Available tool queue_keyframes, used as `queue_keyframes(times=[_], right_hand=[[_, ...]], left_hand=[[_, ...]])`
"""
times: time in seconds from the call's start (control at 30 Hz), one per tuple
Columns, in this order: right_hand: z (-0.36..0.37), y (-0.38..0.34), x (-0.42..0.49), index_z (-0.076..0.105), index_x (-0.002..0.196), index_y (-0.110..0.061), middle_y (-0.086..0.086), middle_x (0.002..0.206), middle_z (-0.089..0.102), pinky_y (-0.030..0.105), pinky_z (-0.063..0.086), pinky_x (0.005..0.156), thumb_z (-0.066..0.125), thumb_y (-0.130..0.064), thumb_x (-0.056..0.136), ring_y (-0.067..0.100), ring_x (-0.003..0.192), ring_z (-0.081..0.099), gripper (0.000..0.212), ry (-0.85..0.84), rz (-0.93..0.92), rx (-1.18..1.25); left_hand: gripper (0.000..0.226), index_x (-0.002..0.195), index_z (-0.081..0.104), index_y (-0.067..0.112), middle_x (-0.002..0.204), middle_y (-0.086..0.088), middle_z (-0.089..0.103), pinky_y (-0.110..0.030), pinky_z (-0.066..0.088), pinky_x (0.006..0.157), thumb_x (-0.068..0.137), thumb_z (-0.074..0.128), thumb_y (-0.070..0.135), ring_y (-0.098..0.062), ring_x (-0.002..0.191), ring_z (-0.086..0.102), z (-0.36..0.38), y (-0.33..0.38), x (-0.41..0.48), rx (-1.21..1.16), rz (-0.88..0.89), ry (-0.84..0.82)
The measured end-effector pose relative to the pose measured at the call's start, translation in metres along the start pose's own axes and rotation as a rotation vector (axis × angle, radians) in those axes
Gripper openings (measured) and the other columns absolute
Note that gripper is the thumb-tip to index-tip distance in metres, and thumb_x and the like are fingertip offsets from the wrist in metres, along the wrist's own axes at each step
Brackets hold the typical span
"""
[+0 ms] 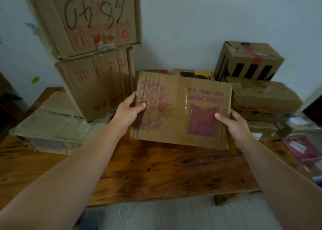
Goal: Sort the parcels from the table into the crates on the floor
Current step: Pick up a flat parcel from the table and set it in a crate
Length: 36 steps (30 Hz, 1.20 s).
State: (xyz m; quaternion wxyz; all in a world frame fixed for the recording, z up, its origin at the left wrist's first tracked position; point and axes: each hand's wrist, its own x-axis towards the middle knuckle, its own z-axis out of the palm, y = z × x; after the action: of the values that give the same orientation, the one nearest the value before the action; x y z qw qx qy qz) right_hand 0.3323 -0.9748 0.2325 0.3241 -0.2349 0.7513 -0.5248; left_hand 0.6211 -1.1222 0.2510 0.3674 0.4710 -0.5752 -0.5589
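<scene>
A flat brown cardboard parcel (179,111) with purple fruit drawings and a purple printed panel is tilted up over the middle of the wooden table (156,174). My left hand (129,111) grips its left edge, thumb on the face. On the opposite edge my right hand (233,123) grips the same way, thumb across the front and fingers behind. No crate is in view.
Two large cartons (94,55) stand stacked at the back left on a flattened taped box (52,123). Several smaller boxes (250,62) are piled at the back right. Pink and white packages (303,148) lie past the table's right end. Grey floor (174,214) shows below.
</scene>
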Motion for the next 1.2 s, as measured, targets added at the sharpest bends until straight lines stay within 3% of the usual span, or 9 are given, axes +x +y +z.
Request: queue_keyframes(times=[0.13, 0.3, 0.47, 0.63, 0.7, 0.8, 0.97, 1.13, 1.2], right_hand=[[-0.004, -0.014, -0.005, 0.057, 0.129, -0.018, 0.006, 0.115, 0.065, 0.048, 0.049, 0.094, 0.071, -0.051, 0.078, 0.03, 0.102, 0.062, 0.063, 0.007, 0.038, -0.073], [-0.005, -0.011, -0.003, 0.059, 0.127, -0.013, 0.01, 0.114, 0.065, 0.049, 0.049, 0.094, 0.068, -0.049, 0.082, 0.032, 0.102, 0.062, 0.058, -0.014, 0.105, -0.155], [-0.009, -0.008, 0.005, 0.06, 0.128, -0.017, 0.01, 0.12, 0.064, 0.049, 0.049, 0.094, 0.067, -0.045, 0.084, 0.032, 0.103, 0.062, 0.053, -0.047, 0.133, -0.092], [-0.017, 0.004, -0.003, 0.061, 0.122, -0.022, 0.0, 0.112, 0.067, 0.041, 0.05, 0.083, 0.06, -0.05, 0.086, 0.021, 0.099, 0.063, 0.046, -0.137, 0.167, 0.092], [-0.021, 0.017, -0.011, 0.055, 0.127, -0.03, -0.006, 0.117, 0.064, 0.043, 0.049, 0.087, 0.056, -0.055, 0.08, 0.017, 0.106, 0.061, 0.054, -0.235, 0.16, 0.213], [-0.023, 0.039, -0.021, 0.044, 0.132, -0.035, -0.005, 0.122, 0.058, 0.044, 0.049, 0.084, 0.057, -0.048, 0.073, 0.017, 0.106, 0.058, 0.062, -0.337, 0.164, 0.28], [-0.016, 0.037, -0.019, 0.041, 0.134, -0.034, -0.004, 0.124, 0.058, 0.054, 0.035, 0.105, 0.071, -0.033, 0.071, 0.026, 0.121, 0.05, 0.069, -0.291, 0.149, 0.232], [-0.016, 0.014, -0.01, 0.05, 0.132, -0.026, -0.003, 0.113, 0.063, 0.044, 0.05, 0.086, 0.077, -0.031, 0.077, 0.02, 0.099, 0.061, 0.061, -0.084, 0.02, 0.125], [-0.017, 0.007, -0.009, 0.052, 0.128, -0.027, -0.004, 0.111, 0.063, 0.042, 0.05, 0.083, 0.076, -0.039, 0.076, 0.018, 0.095, 0.06, 0.058, -0.011, -0.014, 0.069]], left_hand=[[0.055, 0.142, 0.041, 0.025, 0.128, 0.0, 0.056, -0.022, 0.047, 0.075, 0.091, 0.061, 0.028, -0.015, 0.099, 0.058, 0.0, 0.009, 0.001, -0.023, -0.054, -0.036], [0.064, 0.145, 0.036, 0.021, 0.144, -0.004, 0.043, -0.04, 0.039, 0.106, 0.089, 0.062, 0.034, -0.026, 0.126, 0.046, 0.003, -0.006, -0.006, 0.089, -0.137, -0.02], [0.05, 0.132, 0.053, 0.017, 0.119, -0.005, 0.064, -0.027, 0.053, 0.077, 0.085, 0.067, 0.03, -0.015, 0.092, 0.064, 0.005, -0.01, -0.011, -0.066, -0.191, -0.016], [0.09, 0.146, 0.031, 0.032, 0.141, -0.002, 0.048, -0.052, 0.031, 0.108, 0.068, 0.072, 0.053, -0.026, 0.128, 0.045, -0.003, -0.021, -0.026, -0.164, -0.24, -0.207], [0.098, 0.148, 0.02, 0.038, 0.148, 0.004, 0.038, -0.054, 0.025, 0.11, 0.063, 0.067, 0.054, -0.025, 0.134, 0.036, -0.006, -0.028, -0.035, -0.182, -0.231, -0.254], [0.12, 0.147, 0.015, 0.045, 0.148, 0.009, 0.03, -0.057, 0.026, 0.108, 0.046, 0.078, 0.064, -0.023, 0.134, 0.031, -0.005, -0.041, -0.049, -0.111, -0.287, -0.305], [0.091, 0.144, 0.029, 0.032, 0.147, -0.002, 0.037, -0.055, 0.032, 0.105, 0.064, 0.063, 0.059, -0.028, 0.131, 0.037, 0.004, -0.037, -0.049, -0.024, -0.306, -0.101], [0.063, 0.126, 0.054, 0.022, 0.123, -0.001, 0.058, -0.04, 0.045, 0.093, 0.075, 0.064, 0.058, -0.019, 0.105, 0.055, 0.008, -0.014, -0.043, -0.019, -0.208, 0.106], [0.047, 0.113, 0.06, 0.025, 0.105, 0.005, 0.064, -0.029, 0.047, 0.078, 0.075, 0.069, 0.052, -0.013, 0.092, 0.059, 0.01, -0.006, -0.044, -0.049, -0.175, 0.125]])
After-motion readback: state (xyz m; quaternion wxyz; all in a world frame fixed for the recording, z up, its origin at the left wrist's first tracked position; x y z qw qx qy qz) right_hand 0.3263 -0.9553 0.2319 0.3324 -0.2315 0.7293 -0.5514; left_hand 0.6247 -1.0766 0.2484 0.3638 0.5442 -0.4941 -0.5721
